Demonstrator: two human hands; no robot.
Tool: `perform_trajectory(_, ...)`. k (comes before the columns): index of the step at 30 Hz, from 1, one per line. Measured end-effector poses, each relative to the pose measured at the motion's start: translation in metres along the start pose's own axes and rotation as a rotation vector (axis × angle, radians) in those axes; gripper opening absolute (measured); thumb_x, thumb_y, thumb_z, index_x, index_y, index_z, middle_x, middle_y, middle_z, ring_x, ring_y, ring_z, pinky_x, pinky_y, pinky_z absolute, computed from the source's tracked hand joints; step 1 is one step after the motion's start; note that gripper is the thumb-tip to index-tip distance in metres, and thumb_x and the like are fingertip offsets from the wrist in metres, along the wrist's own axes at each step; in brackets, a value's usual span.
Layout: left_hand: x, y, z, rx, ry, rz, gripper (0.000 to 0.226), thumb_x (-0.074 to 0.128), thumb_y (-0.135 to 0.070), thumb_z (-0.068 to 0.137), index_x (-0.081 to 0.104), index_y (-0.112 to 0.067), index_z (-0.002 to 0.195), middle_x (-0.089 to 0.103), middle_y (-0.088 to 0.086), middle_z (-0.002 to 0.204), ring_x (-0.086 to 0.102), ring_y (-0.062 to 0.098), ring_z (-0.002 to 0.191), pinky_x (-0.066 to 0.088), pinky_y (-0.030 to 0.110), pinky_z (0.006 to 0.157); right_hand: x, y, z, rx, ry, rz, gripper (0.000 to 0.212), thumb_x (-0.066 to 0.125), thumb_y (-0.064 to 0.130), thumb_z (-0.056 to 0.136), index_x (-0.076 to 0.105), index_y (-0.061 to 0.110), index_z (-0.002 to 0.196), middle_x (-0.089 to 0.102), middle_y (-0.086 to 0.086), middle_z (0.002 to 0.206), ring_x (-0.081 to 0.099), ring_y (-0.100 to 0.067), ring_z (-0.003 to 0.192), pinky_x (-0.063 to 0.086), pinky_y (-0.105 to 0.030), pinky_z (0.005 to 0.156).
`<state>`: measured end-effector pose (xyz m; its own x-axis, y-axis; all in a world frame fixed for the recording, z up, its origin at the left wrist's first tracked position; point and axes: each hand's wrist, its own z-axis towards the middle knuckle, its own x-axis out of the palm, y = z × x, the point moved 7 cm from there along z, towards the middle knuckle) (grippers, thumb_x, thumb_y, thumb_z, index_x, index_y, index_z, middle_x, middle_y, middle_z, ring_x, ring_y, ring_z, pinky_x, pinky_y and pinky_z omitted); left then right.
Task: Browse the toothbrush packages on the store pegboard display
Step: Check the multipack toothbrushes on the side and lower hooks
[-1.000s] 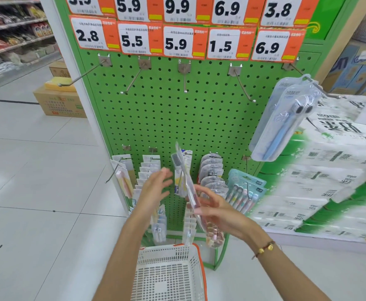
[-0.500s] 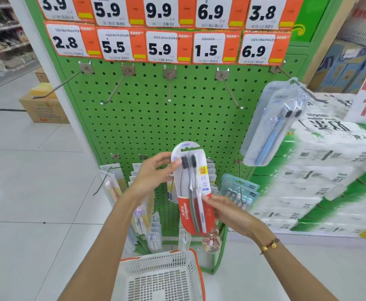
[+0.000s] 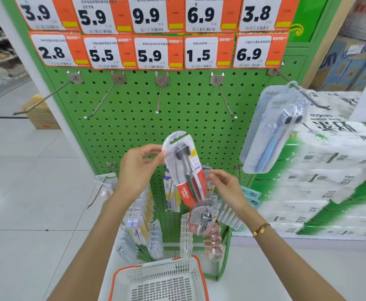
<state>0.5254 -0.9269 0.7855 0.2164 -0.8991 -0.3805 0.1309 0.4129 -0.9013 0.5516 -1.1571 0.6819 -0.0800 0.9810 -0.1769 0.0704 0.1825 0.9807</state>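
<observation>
A red and white twin toothbrush package point(image 3: 185, 168) is held up in front of the green pegboard point(image 3: 134, 127), tilted with its top to the left. My left hand point(image 3: 137, 168) pinches its upper left edge. My right hand point(image 3: 225, 187) holds its lower right edge with thumb and fingertips. Below my hands, several rows of toothbrush packs point(image 3: 141, 222) hang on the lower hooks. A blue toothbrush pack point(image 3: 271, 131) hangs on a hook at the right.
Orange and white price tags point(image 3: 151, 53) line the top, with several bare hooks point(image 3: 160, 98) under them. A white basket with an orange rim point(image 3: 158, 281) sits below my arms. Stacked tissue packs point(image 3: 329, 170) stand right; a cardboard box point(image 3: 41, 116) lies left.
The package went from edge-on to facing me, then rose slightly and tilted left. My left hand took hold of its top edge.
</observation>
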Motion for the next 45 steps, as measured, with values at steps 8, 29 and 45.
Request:
perform_trajectory(8,0.000,-0.001,-0.017,0.144,-0.203,0.118,0.026,0.067,-0.033,0.087,0.072,-0.021,0.109,0.070,-0.013,0.097,0.069,0.007,0.085,0.054,0.025,0.080,0.000,-0.024,0.018,-0.076,0.074,-0.872,0.028,0.055,0.018,0.096,0.067,0.029,0.119,0.071,0.002,0.111,0.066,-0.018,0.071,0.057,-0.032,0.063)
perform_trajectory(29,0.117,0.079,0.032,0.312,0.519,0.827,0.022,0.048,-0.026,0.100,0.058,-0.018,0.118,0.071,0.002,0.100,0.068,0.017,0.084,0.053,0.028,0.072,-0.001,-0.038,0.031,-0.030,0.102,-0.801,0.013,0.065,0.022,0.091,0.075,0.028,0.097,0.073,0.007,0.095,0.067,-0.014,0.085,0.057,-0.032,0.074)
perform_trajectory(45,0.152,0.087,0.034,0.451,0.603,1.103,0.026,0.038,-0.036,0.103,0.055,-0.018,0.110,0.058,-0.002,0.074,0.052,0.018,0.066,0.038,0.025,0.063,-0.005,-0.045,0.034,0.009,0.104,-0.767,0.015,0.066,0.016,0.090,0.061,0.025,0.080,0.063,0.011,0.080,0.062,-0.009,0.079,0.055,-0.027,0.075)
